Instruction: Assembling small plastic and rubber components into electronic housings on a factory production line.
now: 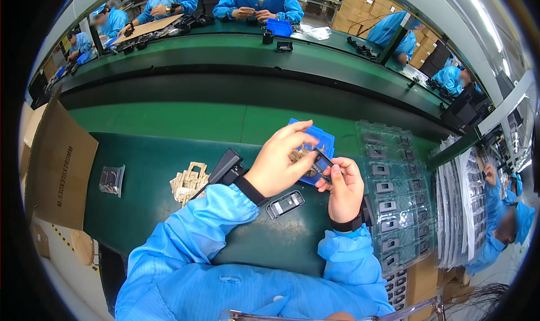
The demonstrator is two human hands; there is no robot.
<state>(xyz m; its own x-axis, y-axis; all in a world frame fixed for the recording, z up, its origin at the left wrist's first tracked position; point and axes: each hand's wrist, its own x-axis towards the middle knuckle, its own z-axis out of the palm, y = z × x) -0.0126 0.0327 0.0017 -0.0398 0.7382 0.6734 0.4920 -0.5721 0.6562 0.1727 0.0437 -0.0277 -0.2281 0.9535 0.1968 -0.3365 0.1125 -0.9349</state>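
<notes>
Black small part [322, 162] pinched between raised left hand [279, 163] and right hand [344, 189], wrists bent inward.

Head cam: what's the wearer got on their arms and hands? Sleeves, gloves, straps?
Both forearms are in loose, bright blue smock sleeves gathered at the cuffs. The left hand and right hand are bare, with no gloves. Each wrist carries a black band just above the cuff; the right one has a small black block on its outer side. No cables visible.
</notes>
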